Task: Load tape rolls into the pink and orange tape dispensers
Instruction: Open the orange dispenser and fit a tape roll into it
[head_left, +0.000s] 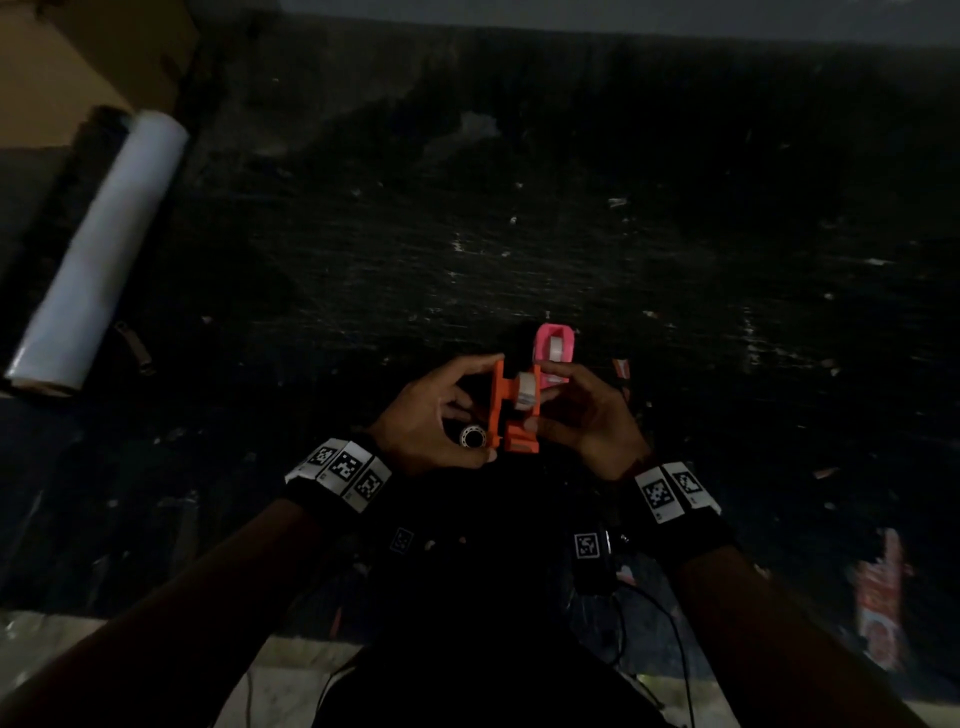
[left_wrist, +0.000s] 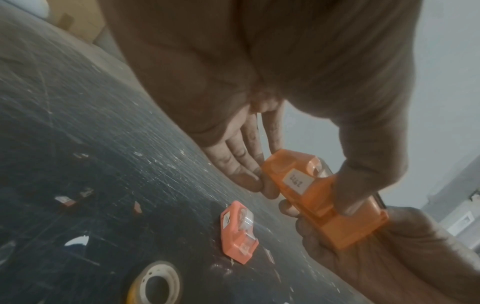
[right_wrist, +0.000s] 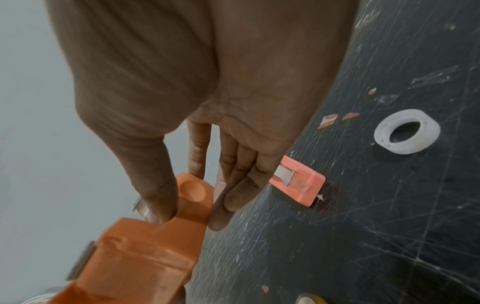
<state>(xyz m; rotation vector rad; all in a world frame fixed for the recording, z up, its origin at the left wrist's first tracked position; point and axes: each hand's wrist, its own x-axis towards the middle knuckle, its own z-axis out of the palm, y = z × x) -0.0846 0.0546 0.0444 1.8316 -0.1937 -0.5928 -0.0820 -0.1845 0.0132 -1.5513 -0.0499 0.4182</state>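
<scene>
Above the near middle of the dark table, both my hands hold up the orange tape dispenser (head_left: 511, 415), which has a white tape roll (head_left: 527, 392) seated in it. My left hand (head_left: 483, 410) grips its left side, with the thumb (left_wrist: 363, 174) over the top and the fingers (left_wrist: 241, 168) at the far end. My right hand (head_left: 540, 397) grips its right side, thumb (right_wrist: 155, 195) pressed on the body (right_wrist: 145, 257). The pink dispenser (head_left: 553, 351) lies on the table just beyond, with a tape roll inside. A loose tape roll (head_left: 471, 436) lies under my left hand.
A white ring-shaped tape core (right_wrist: 407, 133) lies on the table near the pink dispenser (right_wrist: 298, 185). A long white film roll (head_left: 98, 249) and a cardboard box (head_left: 78, 52) sit at the far left. Paper scraps dot the scratched table (head_left: 519, 234). Cables (head_left: 649, 623) run along the near edge.
</scene>
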